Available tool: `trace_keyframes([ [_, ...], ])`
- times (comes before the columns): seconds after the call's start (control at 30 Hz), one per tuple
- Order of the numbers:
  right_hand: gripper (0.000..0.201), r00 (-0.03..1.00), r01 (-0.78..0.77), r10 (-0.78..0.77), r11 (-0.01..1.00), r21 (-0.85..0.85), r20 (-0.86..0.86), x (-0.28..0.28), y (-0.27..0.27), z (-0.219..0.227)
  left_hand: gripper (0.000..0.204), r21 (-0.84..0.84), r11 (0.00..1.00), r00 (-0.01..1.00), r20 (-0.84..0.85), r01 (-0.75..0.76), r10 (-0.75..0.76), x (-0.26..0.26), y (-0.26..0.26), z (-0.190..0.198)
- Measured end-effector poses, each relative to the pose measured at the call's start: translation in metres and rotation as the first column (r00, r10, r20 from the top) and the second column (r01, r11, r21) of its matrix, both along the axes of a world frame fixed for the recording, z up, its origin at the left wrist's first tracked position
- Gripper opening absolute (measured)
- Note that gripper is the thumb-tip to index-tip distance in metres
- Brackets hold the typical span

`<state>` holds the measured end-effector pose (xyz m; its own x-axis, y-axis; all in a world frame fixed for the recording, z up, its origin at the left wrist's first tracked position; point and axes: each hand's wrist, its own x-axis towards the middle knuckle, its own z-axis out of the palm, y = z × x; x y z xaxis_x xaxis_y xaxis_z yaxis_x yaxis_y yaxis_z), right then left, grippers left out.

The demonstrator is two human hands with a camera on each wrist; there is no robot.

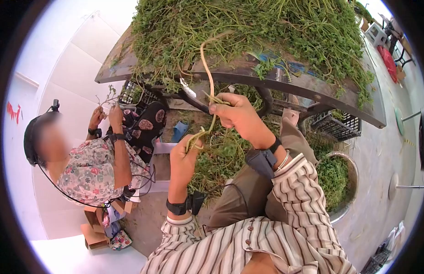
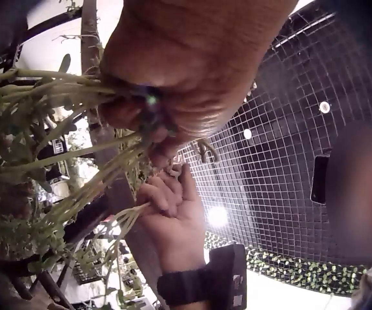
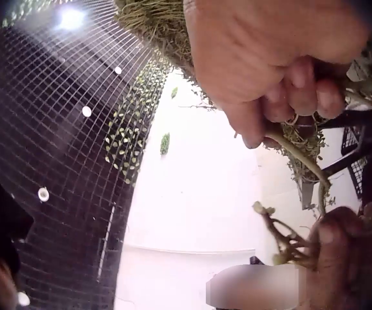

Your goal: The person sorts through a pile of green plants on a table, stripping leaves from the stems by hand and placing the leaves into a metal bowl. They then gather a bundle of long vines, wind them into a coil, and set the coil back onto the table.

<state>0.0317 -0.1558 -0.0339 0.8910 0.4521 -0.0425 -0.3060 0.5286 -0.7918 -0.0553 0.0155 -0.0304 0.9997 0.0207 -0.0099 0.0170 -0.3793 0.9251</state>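
My left hand (image 1: 182, 160) grips a bunch of green plant stems (image 1: 193, 139), their cut ends poking out above the thumb. In the left wrist view the leafy stems (image 2: 57, 97) trail away from that fist. Just above and to the right, my right hand (image 1: 243, 118) pinches more stems (image 1: 215, 98) between thumb and curled fingers. A long pale stem (image 1: 206, 64) rises from it in a curve towards the table. One bent stem (image 3: 302, 158) spans the gap between the two hands in the right wrist view.
A big heap of greens (image 1: 248, 27) covers the table (image 1: 308, 89) ahead. More greens lie on the floor below and in a round tub (image 1: 353, 178) at right. Black crates (image 1: 337, 125) stand under the table. At left another person (image 1: 98, 173) holds a sprig.
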Motion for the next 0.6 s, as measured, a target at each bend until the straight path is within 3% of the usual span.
trace_keyframes([
  [0.07,0.017,0.989,0.013,0.026,0.963,-0.268,0.142,-0.001,0.002,0.000,0.019,-0.032,0.998,0.998,0.027,-0.062,0.063,-0.001,0.008,-0.006],
  [0.1,0.017,0.989,0.004,0.035,0.963,-0.270,0.142,-0.001,0.005,-0.003,0.021,-0.091,0.991,0.992,0.064,-0.101,0.107,-0.001,0.013,-0.009],
  [0.17,0.019,0.847,0.260,-0.009,0.879,-0.400,0.531,0.000,0.011,-0.012,0.022,-0.154,0.977,0.982,0.096,-0.147,0.163,-0.001,0.023,-0.012],
  [0.23,0.019,0.823,0.299,0.031,0.824,-0.480,0.567,-0.003,0.010,-0.014,0.021,-0.188,0.919,0.910,0.171,-0.347,0.378,0.002,0.032,-0.011],
  [0.27,0.019,0.797,0.349,0.066,0.760,-0.548,0.601,-0.005,0.009,-0.015,0.021,-0.191,0.916,0.907,0.169,-0.353,0.385,0.003,0.036,-0.005],
  [0.33,0.018,0.802,0.348,0.080,0.742,-0.573,0.591,-0.007,0.010,-0.016,0.019,-0.441,0.799,0.826,0.192,-0.410,0.530,0.003,0.041,0.016],
  [0.47,0.017,0.827,0.327,0.109,0.706,-0.629,0.552,-0.009,0.012,-0.017,0.021,-0.381,0.858,0.857,0.246,-0.344,0.453,0.004,0.051,0.005],
  [0.6,0.019,0.795,0.319,0.187,0.680,-0.660,0.577,-0.008,0.013,-0.028,0.022,-0.382,0.834,0.879,0.102,-0.398,0.466,0.000,0.047,0.000],
])
